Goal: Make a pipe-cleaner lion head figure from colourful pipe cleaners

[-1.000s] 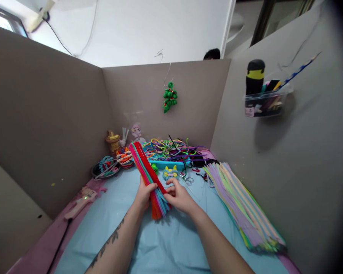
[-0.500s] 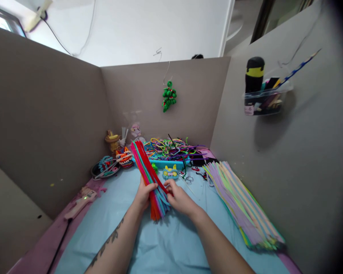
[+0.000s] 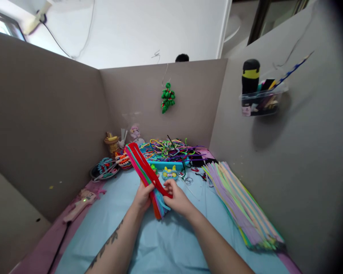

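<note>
My left hand (image 3: 144, 195) is wrapped round a bundle of pipe cleaners (image 3: 140, 167) in red, pink, green, blue and orange, held tilted above the blue table cover. With thumb and fingers, my right hand (image 3: 175, 196) pinches the lower ends of some red pipe cleaners (image 3: 159, 184) on the bundle's right side. Those red ones bend a little away from the rest. Light blue ends (image 3: 161, 201) fan out below, between the two hands. Just beyond the hands sits a small blue and yellow pipe-cleaner figure (image 3: 169, 173).
A blue tray (image 3: 168, 165) heaped with tangled pipe cleaners stands at the back. Pastel pipe cleaners (image 3: 242, 205) lie along the right panel. Scissors (image 3: 188, 179) rest near the tray. At left are a dark bowl (image 3: 104, 173) and a pink corded tool (image 3: 80, 207). A clear bin (image 3: 261, 102) hangs right.
The red pipe cleaners in my right hand have spread further from the bundle. The bundle's top has swung slightly left. A person's head shows more above the back panel.
</note>
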Demonstrator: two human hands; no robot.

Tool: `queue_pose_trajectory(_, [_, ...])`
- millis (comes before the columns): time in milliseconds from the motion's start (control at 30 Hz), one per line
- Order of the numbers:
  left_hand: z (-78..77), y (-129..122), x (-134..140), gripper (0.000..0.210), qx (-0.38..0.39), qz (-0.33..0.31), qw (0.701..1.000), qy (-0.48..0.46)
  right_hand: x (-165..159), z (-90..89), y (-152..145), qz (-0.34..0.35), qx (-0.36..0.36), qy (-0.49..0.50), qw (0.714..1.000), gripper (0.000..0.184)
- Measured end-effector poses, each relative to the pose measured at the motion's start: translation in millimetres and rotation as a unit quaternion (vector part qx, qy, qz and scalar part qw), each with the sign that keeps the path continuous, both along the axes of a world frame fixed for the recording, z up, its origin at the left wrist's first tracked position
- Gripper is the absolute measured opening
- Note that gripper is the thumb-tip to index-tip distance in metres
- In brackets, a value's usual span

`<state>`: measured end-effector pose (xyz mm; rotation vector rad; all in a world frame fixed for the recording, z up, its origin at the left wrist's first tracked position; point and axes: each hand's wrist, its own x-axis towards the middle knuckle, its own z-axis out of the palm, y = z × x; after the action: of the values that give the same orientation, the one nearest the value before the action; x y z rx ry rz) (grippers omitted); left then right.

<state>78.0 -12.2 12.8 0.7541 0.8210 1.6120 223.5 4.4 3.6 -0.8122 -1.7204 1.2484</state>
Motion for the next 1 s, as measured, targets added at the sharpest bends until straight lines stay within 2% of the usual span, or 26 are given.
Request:
queue_pose_trajectory(133, [0.4, -4.4, 7.1, 0.052, -0.010, -0.075, 0.997, 0.002, -1.0, -5.8, 5.3, -0.059, 0.016, 0.014, 0.998, 0.036])
queue_pose_trajectory(233, [0.9, -7.4, 13.3, 0.059, 0.010, -0.087, 0.996, 0.023, 0.5, -5.9, 9.6, -0.071, 0.004, 0.031, 0.997, 0.033])
queue_pose_trajectory(367, [0.7, -7.4, 15.7, 0.063, -0.007, -0.081, 0.996, 0.040, 5.6, 3.7, 11.8, -0.040, -0.106, 0.078, 0.990, 0.036])
queue_pose_trajectory(467, [1.2, -6.5, 13.4, 0.064, -0.029, -0.102, 0.994, 0.029, 11.3, 12.7, 11.6, -0.013, -0.211, 0.135, 0.968, 0.039])
queue_pose_trajectory(567, [2.0, -6.2, 11.5, 0.063, -0.034, -0.103, 0.994, 0.025, 15.9, 17.6, 11.5, 0.000, -0.267, 0.153, 0.952, 0.042])
queue_pose_trajectory(733, [2.6, -7.5, 10.5, 0.059, -0.025, -0.102, 0.994, 0.021, 19.1, 19.8, 12.0, 0.013, -0.261, 0.136, 0.956, 0.038])
queue_pose_trajectory(900, [4.0, -8.9, 8.3, 0.056, -0.037, -0.151, 0.988, 0.006, 22.4, 21.7, 13.8, 0.022, -0.265, 0.118, 0.957, 0.037])
queue_pose_trajectory(1000, [3.3, -7.6, 6.5, 0.052, -0.048, -0.139, 0.989, 0.006, 23.9, 22.2, 15.0, 0.033, -0.278, 0.106, 0.954, 0.034])
